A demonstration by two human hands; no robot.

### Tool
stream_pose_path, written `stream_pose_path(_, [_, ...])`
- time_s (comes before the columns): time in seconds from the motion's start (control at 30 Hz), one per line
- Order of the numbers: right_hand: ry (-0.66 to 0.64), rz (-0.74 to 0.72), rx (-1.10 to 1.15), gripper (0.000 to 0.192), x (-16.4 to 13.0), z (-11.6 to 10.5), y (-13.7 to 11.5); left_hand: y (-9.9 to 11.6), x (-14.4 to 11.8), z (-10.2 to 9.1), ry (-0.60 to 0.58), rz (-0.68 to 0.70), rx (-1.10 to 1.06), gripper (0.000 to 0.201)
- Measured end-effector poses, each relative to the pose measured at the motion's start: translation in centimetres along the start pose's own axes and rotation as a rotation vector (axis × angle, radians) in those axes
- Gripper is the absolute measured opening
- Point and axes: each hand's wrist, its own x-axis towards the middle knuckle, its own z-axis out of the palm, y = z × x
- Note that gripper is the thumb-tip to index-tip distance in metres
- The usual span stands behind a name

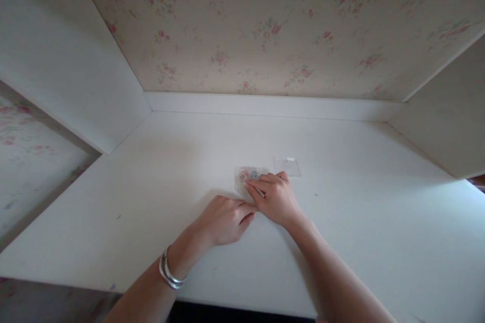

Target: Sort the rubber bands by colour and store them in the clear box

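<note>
Right hand [276,198] presses flat on the clear box [248,175], steadying it; left hand [223,219] rests curled, empty, on the bench [151,202]; lid [287,166] lies right.

White desk [341,222], pink-rose wallpaper [265,35], silver bangle [168,273] — clear box [248,175] holding perhaps pink-and-blue bits.

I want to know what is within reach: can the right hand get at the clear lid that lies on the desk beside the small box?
Probably yes. The clear lid lies flat on the white desk, just beyond the right hand, whose fingertips rest on the small clear box. Nothing stands between them.
</note>
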Motion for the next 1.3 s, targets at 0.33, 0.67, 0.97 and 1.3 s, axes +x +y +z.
stream_pose_path(0.33, [0.088,0.193,0.175,0.026,0.3,-1.0,0.9,-0.2,0.0,0.6,-0.061,-0.040,0.021,0.019])
stream_pose_path(0.67, [0.089,0.205,0.277,0.024,0.3,-1.2,1.2,-0.2,-0.1,0.5,-0.071,-0.079,-0.019,0.017])
stream_pose_path(0.97, [-0.264,0.074,0.319,0.021,-0.2,-2.9,1.9,-1.7,0.1,-0.2,0.176,-0.302,-0.128,0.019])
stream_pose_path(1.3, [-0.438,-0.118,0.075,0.016,-0.6,-3.4,1.1,-2.5,0.6,0.7,0.138,-0.307,-0.047,0.018])
